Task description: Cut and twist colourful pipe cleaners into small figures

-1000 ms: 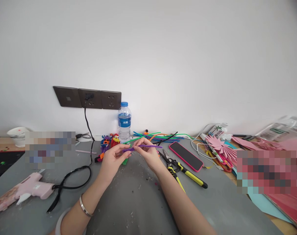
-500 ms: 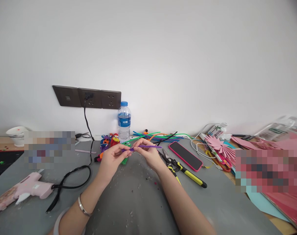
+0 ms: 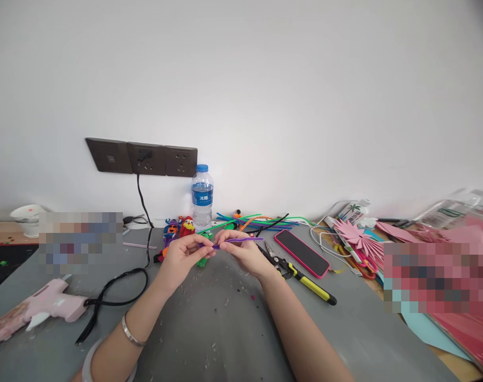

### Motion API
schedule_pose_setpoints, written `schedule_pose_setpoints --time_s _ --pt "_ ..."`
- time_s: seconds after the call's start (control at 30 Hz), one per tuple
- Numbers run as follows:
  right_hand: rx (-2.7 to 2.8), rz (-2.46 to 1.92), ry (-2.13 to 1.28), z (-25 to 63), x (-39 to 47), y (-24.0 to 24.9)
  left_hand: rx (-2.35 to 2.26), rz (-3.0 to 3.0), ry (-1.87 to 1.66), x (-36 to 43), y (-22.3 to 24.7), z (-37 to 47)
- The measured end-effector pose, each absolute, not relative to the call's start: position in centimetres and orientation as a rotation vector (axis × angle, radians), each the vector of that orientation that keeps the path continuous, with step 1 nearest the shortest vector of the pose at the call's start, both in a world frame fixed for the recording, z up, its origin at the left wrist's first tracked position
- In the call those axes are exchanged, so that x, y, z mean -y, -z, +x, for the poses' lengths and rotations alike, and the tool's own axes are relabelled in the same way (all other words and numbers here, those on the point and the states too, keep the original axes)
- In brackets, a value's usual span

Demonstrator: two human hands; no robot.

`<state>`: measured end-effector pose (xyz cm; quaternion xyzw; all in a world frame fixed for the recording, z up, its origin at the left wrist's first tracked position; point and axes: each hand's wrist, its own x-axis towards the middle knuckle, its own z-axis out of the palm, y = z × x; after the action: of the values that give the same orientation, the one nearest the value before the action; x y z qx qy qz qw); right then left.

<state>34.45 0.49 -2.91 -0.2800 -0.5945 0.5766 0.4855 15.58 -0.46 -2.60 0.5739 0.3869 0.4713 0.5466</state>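
Observation:
Between my two hands a purple pipe cleaner (image 3: 247,239) is held above the grey table. My left hand (image 3: 182,260) pinches its left part with thumb and fingertips. My right hand (image 3: 243,254) grips it a little further right, and its free end sticks out over the fingers. Just behind my left hand are small red (image 3: 187,226) and purple-orange (image 3: 170,230) fuzzy figures. A green fuzzy piece (image 3: 202,262) shows below my fingertips, partly covered. Green, blue and orange pipe cleaners (image 3: 265,223) lie behind my right hand.
A water bottle (image 3: 202,197) stands by the wall. Yellow-black pliers (image 3: 305,281) and a phone (image 3: 302,253) lie right of my hands. At the left are a pink glue gun (image 3: 52,305) and its black cable. Pink folded paper (image 3: 359,236) lies at the right.
My right hand has tilted and lowered slightly, its fingers now closer to the purple pipe cleaner. My left hand has shifted slightly; both still hold it.

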Motion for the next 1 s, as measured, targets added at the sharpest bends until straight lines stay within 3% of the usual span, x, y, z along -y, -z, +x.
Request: schedule_pose_setpoints --time_s 1.0 --pt "1.519 -0.555 -1.698 34.96 -0.26 2.69 -0.797 1.336 -0.972 0.09 2.73 14.96"
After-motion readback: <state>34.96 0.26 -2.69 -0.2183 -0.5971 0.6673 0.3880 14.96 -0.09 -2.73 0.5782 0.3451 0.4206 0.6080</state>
